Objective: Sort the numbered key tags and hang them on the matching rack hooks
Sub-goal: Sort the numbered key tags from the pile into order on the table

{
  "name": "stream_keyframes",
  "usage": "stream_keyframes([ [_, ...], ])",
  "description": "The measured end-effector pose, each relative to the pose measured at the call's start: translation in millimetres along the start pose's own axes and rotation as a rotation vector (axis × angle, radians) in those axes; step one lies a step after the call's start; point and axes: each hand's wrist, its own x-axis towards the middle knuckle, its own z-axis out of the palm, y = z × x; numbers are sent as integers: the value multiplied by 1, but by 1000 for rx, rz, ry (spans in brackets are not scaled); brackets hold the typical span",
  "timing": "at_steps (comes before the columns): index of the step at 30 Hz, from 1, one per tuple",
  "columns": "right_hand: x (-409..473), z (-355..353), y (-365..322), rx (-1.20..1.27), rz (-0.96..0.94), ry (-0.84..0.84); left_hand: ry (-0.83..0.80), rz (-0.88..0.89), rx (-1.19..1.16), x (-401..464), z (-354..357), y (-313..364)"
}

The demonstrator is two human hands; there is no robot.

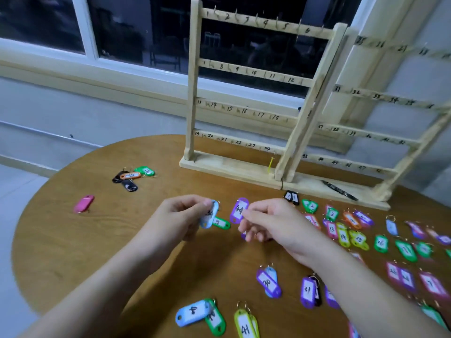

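Looking down through the head camera, I saw a round wooden table (73, 240) with two wooden racks standing at its far edge. My left hand (181, 217) pinched a light blue key tag (209, 215) between thumb and fingers, holding it upright just above the tabletop; its number was too blurred for me to read. My right hand (271, 222) pinched a purple tag marked 44 (239, 210), with the remaining fingers curled beneath it. The two tags were near each other but apart. A green tag (220, 223) lay flat on the table between my hands. The left rack (244, 93) showed four rails numbered 1 to 24, each with small hooks; the right rack (366, 132) carried higher numbers. To my right, many coloured tags lay in rough rows, including a yellow tag marked 14 (343, 236). Nearer me lay a purple tag marked 30 (268, 282) and another marked 31 (308, 291). Far left, a pink tag (84, 204) lay alone.
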Motion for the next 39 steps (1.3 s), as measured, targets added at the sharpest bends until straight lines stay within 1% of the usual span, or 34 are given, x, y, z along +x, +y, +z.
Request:
stream_keyframes([
  [3, -28, -18, 7, -56, 5, 52, -26, 19, -14, -12, 24, -3],
  [6, -59, -35, 17, -59, 26, 127, -22, 34, 33, -24, 44, -9],
  [10, -95, -43, 32, -67, 24, 202, 9, 134, 236, -41, 70, -10],
  [12, -110, -45, 42, -72, 10, 235, -40, 172, 305, -50, 83, -8],
  [17, -145, -56, 59, -124, -26, 319, -208, 227, 355, -72, 103, -4],
  [21, -173, -72, 73, -177, -15, 401, -273, 224, 332, -81, 117, -9],
  [25, -197, -85, 84, -192, 29, 435, -298, 237, 421, -85, 130, -19],
  [29, -220, -94, 91, -200, 19, 501, -413, 272, 507, -90, 144, -21],
  [33, -237, -102, 96, -219, 39, 553, -461, 320, 605, -93, 156, -27],
  [35, -242, -104, 99, -213, 67, 575, -487, 352, 607, -95, 162, -30],
  [39, -249, -104, 102, -298, 64, 594, -544, 400, 590, -97, 170, -35],
])
